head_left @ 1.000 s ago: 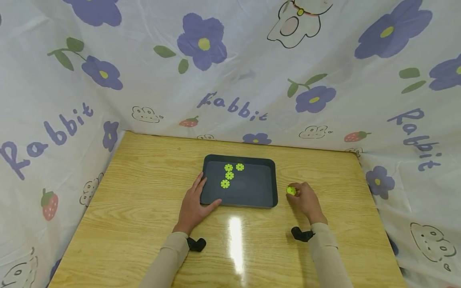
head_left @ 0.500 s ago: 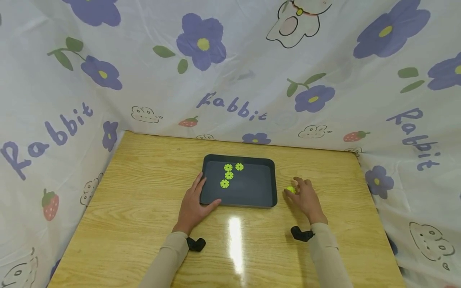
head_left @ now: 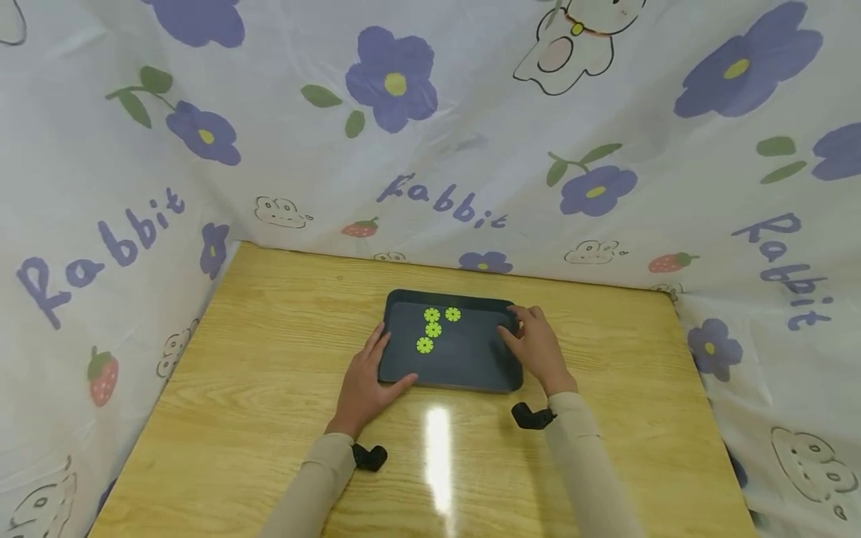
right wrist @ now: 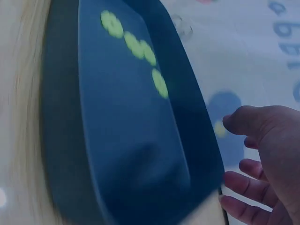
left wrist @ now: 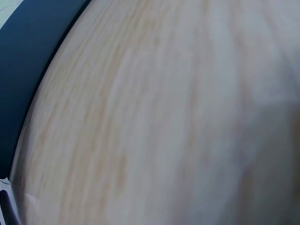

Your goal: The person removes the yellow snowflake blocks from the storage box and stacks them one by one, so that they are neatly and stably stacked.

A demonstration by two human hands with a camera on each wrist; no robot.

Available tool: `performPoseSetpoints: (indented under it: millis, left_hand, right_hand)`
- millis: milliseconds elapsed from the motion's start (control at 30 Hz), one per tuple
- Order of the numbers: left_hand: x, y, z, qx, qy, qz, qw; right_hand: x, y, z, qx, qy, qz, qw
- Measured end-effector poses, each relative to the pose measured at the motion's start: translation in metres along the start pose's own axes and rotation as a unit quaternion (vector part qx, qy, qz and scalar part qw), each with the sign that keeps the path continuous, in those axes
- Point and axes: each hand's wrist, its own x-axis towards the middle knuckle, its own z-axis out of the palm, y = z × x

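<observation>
A dark rectangular tray (head_left: 471, 359) lies on the wooden table; its blurred outer wall (left wrist: 28, 70) fills a corner of the left wrist view. Several round, notched yellow-green plastic discs (head_left: 433, 329) lie flat in its left half. My left hand (head_left: 363, 388) rests at the tray's front left corner, fingers along the left side and thumb by the front edge. Over the tray's right rim hovers my right hand (head_left: 538, 345), its thumb and fingers spread apart. In the right wrist view nothing shows between its fingertips (right wrist: 232, 122). The disc it pinched earlier is out of sight.
Printed white cloth (head_left: 430, 172) rises behind the table (head_left: 303, 314) and along both sides. A black wrist camera (head_left: 531, 416) sits on the right wrist, another camera (head_left: 369, 457) on the left. A light glare streak crosses the table front.
My right hand has let its fingers spread and moved left, from beside the tray to its right rim. The disc at its fingertips has dropped from view. The left hand keeps its place.
</observation>
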Motion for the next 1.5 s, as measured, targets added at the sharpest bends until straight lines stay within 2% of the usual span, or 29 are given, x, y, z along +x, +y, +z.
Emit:
performPoseSetpoints:
  millis: [233,467,600,867,1233,1500]
  left_hand:
    - [0.001,0.004,0.003,-0.001,-0.003,0.004,1.0000]
    - [0.001,0.005,0.006,0.008,-0.008,0.009,0.9999]
    - [0.003,0.006,0.005,0.004,-0.007,0.010,0.9999]
    - [0.002,0.006,0.004,0.005,-0.011,0.007,0.9999]
    - [-0.002,0.002,0.004,0.010,0.008,0.015,0.9998]
    - [-0.002,-0.003,0.001,0.011,0.008,0.008,0.9999]
  right_hand:
    - [0.016,-0.033,0.033,-0.016,-0.034,-0.042,0.9984]
    - [0.020,-0.056,0.065,-0.024,-0.091,-0.074,0.9928]
    - [0.021,-0.065,0.076,-0.033,-0.108,-0.093,0.9892]
    - [0.022,-0.070,0.091,-0.070,-0.122,-0.102,0.9848]
    - [0.022,-0.070,0.103,-0.069,-0.112,-0.099,0.9864]
    - [0.023,-0.070,0.107,-0.052,-0.111,-0.102,0.9873]
